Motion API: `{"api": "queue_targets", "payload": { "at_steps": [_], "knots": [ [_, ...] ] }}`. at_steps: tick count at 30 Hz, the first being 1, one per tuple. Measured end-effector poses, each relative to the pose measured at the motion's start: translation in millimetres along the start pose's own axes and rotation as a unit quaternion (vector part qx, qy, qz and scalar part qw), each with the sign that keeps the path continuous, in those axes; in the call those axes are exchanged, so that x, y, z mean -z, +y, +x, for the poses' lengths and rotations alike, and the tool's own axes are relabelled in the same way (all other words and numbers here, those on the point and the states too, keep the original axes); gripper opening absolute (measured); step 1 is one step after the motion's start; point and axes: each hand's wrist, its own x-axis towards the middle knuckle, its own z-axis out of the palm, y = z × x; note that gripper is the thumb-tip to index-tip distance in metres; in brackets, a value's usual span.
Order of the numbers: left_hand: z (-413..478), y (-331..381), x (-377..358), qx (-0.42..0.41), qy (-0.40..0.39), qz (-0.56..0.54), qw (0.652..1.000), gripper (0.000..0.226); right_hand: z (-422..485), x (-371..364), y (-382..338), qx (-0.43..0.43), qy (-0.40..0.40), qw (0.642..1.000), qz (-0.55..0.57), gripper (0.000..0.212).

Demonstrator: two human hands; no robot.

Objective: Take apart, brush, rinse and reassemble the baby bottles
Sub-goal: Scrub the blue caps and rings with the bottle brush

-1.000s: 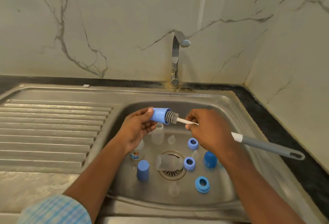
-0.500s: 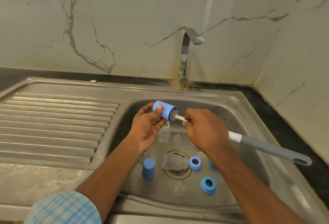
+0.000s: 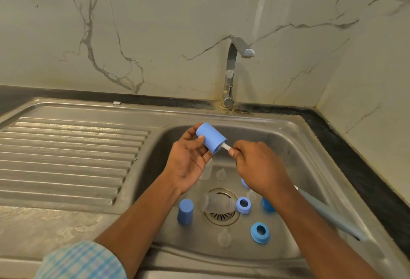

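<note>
My left hand [image 3: 188, 161] grips a blue bottle cap [image 3: 210, 137] over the sink basin, its open end turned to the right. My right hand [image 3: 259, 167] grips the bottle brush by its white stem [image 3: 226, 146]; the bristle head is pushed inside the cap and hidden. The brush's grey handle [image 3: 330, 214] sticks out blurred behind my right wrist. On the basin floor lie a second blue cap [image 3: 185, 211], a clear bottle [image 3: 216, 203] on the drain, two blue collar rings [image 3: 243, 205] [image 3: 260, 232] and clear teats [image 3: 224, 237].
The steel sink basin [image 3: 295, 156] has a ribbed draining board [image 3: 66, 156] on its left. A chrome tap [image 3: 231, 72] stands at the back, with no water running. Marble walls close the back and right. Another blue part [image 3: 267, 205] shows under my right forearm.
The brush head has gone fully into the cap, which has tilted with its closed end up to the left. Both hands rose a little in the view.
</note>
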Motion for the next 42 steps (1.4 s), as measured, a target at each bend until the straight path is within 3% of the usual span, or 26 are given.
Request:
{"api": "queue_targets", "payload": {
  "at_steps": [4, 6, 9, 15, 21, 26, 31, 36, 42],
  "knots": [
    [-3.4, -9.8, -2.7, -0.023, 0.040, 0.127, 0.991, 0.046, 0.6, 2.1, -1.7, -0.018, 0.042, 0.999, -0.026, 0.013],
    [-2.7, -14.2, -3.0, -0.043, 0.069, 0.149, 0.986, 0.038, -0.8, 3.2, -4.2, -0.014, 0.050, 0.998, -0.040, 0.008],
    [0.5, -8.9, 1.7, -0.047, 0.102, 0.124, 0.986, 0.028, -3.8, 0.8, -10.1, 0.022, 0.047, 0.997, -0.054, 0.003],
    [8.7, 4.2, 10.0, -0.042, 0.116, 0.048, 0.991, 0.034, -3.1, 10.3, -4.5, 0.038, -0.011, 0.998, -0.047, 0.009],
    [5.9, 4.7, 4.7, -0.034, 0.047, 0.028, 0.998, 0.025, -1.8, 13.5, -0.8, 0.034, -0.044, 0.998, -0.040, 0.020],
    [-2.1, -5.5, -4.0, -0.002, 0.006, 0.014, 1.000, 0.027, -0.4, 8.5, 4.7, 0.019, -0.022, 0.995, -0.096, 0.029],
    [-2.3, -13.0, -2.8, -0.051, 0.066, 0.160, 0.984, 0.045, 1.9, 3.6, -0.5, 0.004, 0.032, 0.994, -0.102, 0.020],
    [1.6, -7.0, 2.6, -0.050, 0.109, 0.119, 0.986, 0.060, -4.7, 4.0, -10.7, 0.049, 0.037, 0.995, -0.080, 0.014],
    [6.6, 3.2, 7.5, -0.053, 0.122, 0.069, 0.989, 0.030, -3.6, 11.6, -9.3, 0.050, -0.003, 0.993, -0.104, 0.014]
  ]
}}
